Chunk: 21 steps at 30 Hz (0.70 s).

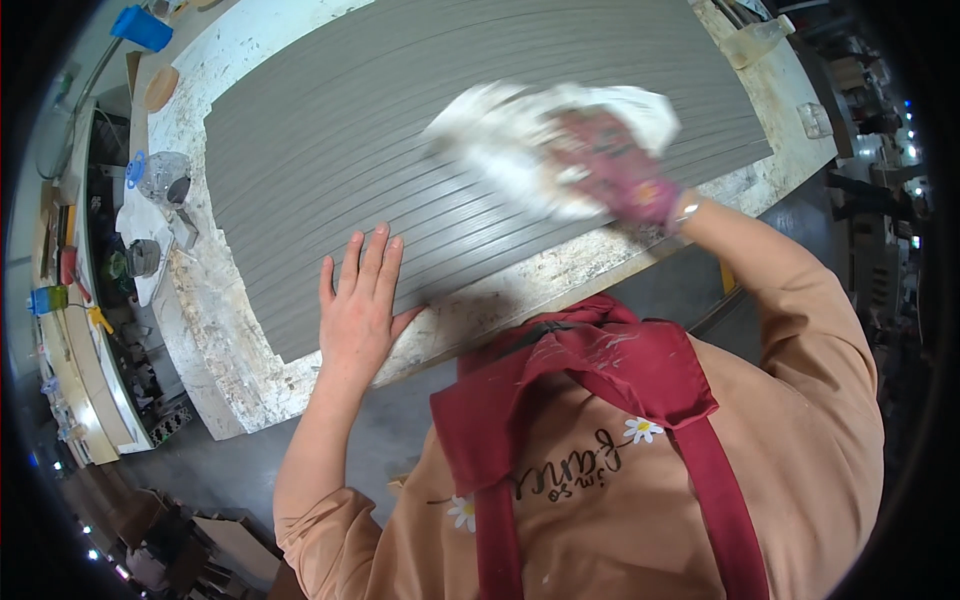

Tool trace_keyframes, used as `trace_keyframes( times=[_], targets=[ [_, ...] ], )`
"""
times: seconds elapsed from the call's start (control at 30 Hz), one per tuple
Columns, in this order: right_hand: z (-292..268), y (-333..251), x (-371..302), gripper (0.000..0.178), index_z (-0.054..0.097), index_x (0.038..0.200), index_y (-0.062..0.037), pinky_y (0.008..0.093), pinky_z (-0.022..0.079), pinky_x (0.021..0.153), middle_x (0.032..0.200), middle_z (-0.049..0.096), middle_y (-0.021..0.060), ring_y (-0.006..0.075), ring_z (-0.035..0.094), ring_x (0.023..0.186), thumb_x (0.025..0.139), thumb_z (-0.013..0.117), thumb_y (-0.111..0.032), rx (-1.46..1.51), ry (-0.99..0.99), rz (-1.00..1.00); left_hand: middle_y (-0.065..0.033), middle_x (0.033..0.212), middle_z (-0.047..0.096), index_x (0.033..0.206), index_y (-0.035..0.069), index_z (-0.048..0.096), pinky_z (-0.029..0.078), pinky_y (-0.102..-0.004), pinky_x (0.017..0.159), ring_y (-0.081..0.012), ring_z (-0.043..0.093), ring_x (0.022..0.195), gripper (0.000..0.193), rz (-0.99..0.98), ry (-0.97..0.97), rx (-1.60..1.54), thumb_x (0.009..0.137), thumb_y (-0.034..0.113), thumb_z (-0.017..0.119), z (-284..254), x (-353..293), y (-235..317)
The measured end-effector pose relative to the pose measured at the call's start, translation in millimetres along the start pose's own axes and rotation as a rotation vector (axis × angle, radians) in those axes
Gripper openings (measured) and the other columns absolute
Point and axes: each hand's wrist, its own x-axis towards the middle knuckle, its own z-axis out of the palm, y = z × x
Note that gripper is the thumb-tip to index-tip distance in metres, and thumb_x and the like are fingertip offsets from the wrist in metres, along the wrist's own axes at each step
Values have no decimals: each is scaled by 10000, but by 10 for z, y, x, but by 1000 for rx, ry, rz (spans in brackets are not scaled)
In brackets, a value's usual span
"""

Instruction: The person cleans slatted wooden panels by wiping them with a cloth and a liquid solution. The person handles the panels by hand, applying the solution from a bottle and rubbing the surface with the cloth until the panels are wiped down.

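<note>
Grey grooved panel (330,170): upper centre, flat on table (200,310). Left hand (360,318): left of centre, fingers slightly spread at panel's lower edge, apparently steadying. Gloved right hand (612,165): upper right, atop white cloth (490,165); blurred, finger closure cannot be told.

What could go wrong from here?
1. The bare left hand rests flat on the large, flat grey panel with dark lines; skin contact might leave marks.
2. The purple-red gloved right hand is on a loosely bunched white cloth, blurred as if in motion; a fold might catch at the panel's edge.
3. The clear, pale-capped bottle is by the panel's right edge; a wide sweep could knock it.
</note>
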Motion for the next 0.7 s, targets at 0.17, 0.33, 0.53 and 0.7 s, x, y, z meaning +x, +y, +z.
trace_keyframes(
  times=[0.17, 0.33, 0.53, 0.7],
  targets=[
    [-177, 715, -882, 455, 544, 1282, -120, 493, 318, 1060, 1433, 424, 161, 359, 404, 1297, 848, 616, -236, -46, 58, 178, -76, 1493, 372, 1412, 98, 396, 283, -518, 1083, -303, 364, 1355, 913, -11, -14, -18, 637, 325, 823, -11, 24, -3],
    [-104, -649, -25, 605, 488, 1353, -236, 557, 190, 1131, 1528, 309, 106, 293, 318, 1401, 780, 671, -297, 116, -123, -214, -63, 1471, 406, 1387, 109, 435, 286, -521, 1082, -285, 366, 1354, 881, -24, 17, -5, 633, 326, 834, 56, 5, -22],
    [-205, -507, -55, 550, 527, 1298, -258, 529, 221, 1127, 1493, 383, 103, 285, 356, 1384, 761, 633, -323, 139, -150, -369, -57, 1476, 398, 1377, 111, 447, 281, -520, 1083, -275, 366, 1355, 872, -21, -43, 6, 630, 346, 828, 2, 15, -30],
    [-155, -99, -601, 680, 458, 1368, -278, 561, 189, 1128, 1534, 317, 94, 301, 328, 1400, 719, 656, -327, 2, -187, -185, -8, 1498, 363, 1433, 161, 389, 313, -523, 1070, -243, 308, 1392, 939, 0, -5, 55, 633, 413, 811, 63, 24, -17]
  ],
)
